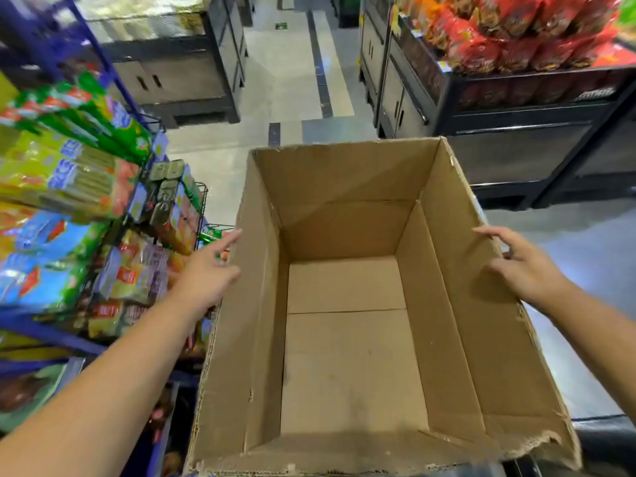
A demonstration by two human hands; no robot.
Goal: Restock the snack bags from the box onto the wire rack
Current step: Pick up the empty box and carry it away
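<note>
A large brown cardboard box (347, 339) fills the middle of the view, its top open and its inside holding nothing. My left hand (210, 270) is at the box's left wall, fingers extended toward the rim. My right hand (519, 266) is at the right wall's top edge, fingers spread and relaxed. Neither hand holds a bag. To the left stands the wire rack (203, 215) with snack bags (137, 273) in several tiers: green and yellow packs above, blue and orange packs below.
A blue shelf frame (58, 335) runs along the left. Dark display stands (516, 108) with red snack bags (509, 32) line the right; another dark stand (179, 74) is at the back left. A tiled aisle floor (292, 80) lies ahead.
</note>
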